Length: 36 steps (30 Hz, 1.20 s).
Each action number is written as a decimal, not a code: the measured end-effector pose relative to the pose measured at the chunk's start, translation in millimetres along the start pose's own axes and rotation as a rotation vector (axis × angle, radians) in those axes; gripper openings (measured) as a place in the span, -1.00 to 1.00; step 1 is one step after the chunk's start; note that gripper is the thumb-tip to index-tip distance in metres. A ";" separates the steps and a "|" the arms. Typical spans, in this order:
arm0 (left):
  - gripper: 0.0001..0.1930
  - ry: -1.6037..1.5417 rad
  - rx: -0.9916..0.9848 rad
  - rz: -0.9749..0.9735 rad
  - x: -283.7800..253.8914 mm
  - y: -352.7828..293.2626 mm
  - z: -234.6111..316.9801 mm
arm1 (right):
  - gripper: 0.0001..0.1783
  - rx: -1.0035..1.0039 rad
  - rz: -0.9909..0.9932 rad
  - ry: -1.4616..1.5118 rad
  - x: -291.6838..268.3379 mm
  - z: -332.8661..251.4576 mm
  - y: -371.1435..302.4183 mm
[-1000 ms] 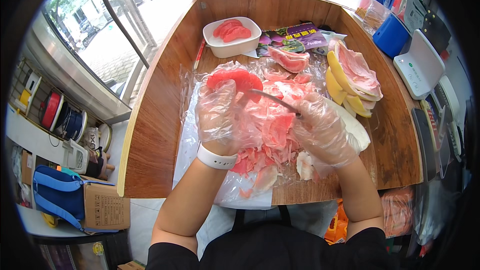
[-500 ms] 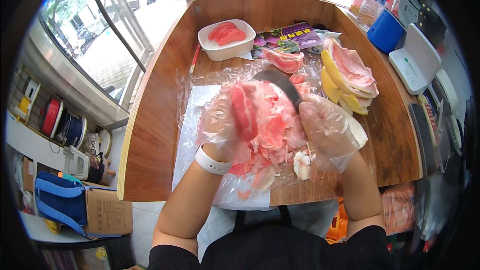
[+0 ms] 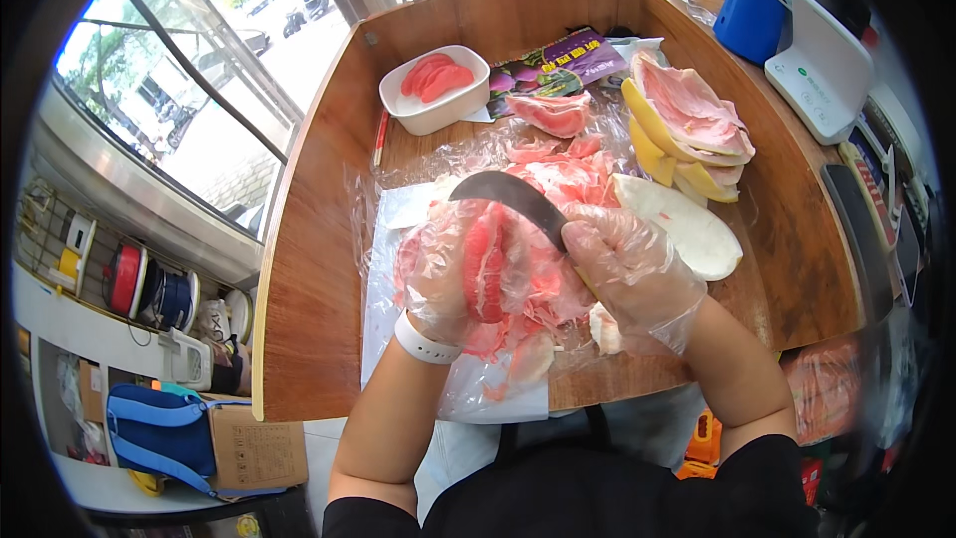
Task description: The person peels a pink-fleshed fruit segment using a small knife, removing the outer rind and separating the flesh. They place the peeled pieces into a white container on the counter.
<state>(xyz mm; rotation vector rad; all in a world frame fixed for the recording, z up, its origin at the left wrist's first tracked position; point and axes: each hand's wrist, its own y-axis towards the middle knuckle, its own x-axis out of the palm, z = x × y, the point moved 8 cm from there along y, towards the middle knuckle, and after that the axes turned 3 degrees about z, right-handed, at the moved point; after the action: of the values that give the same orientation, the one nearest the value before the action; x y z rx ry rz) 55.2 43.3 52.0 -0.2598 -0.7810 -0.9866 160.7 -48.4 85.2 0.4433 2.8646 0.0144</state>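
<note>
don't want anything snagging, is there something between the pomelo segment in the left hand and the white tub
Yes: in this view the curved knife, held in the right hand, crosses the line from the pomelo segment in the left hand to the white tub. Beyond it lies crumpled clear plastic film.

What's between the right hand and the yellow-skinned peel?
In the head view, a white oval piece, apparently rind, lies between the right hand and the yellow-skinned peel, slanting down to the right.
</note>
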 end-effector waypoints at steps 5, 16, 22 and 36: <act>-0.76 -0.095 -0.058 -0.001 -4.6 -0.9 -9.1 | -0.70 -0.027 -0.058 -0.025 3.1 -4.5 0.0; -0.73 -0.098 -0.103 -0.050 -10.0 -3.3 -15.5 | -0.70 -0.079 -0.077 -0.048 3.8 -5.6 0.7; -0.74 -0.042 -0.120 -0.097 2.5 -3.4 -11.4 | -0.71 -0.038 -0.139 -0.085 4.8 0.5 3.3; -0.77 -0.107 -0.242 0.014 16.1 -6.9 -18.1 | -0.71 0.035 -0.180 -0.036 7.6 6.0 2.2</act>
<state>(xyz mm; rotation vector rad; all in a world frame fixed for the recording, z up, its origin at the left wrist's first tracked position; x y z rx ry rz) 63.1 19.5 49.4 -0.5303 -0.7550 -1.0612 155.8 -44.2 77.7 0.1888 2.8615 -0.0743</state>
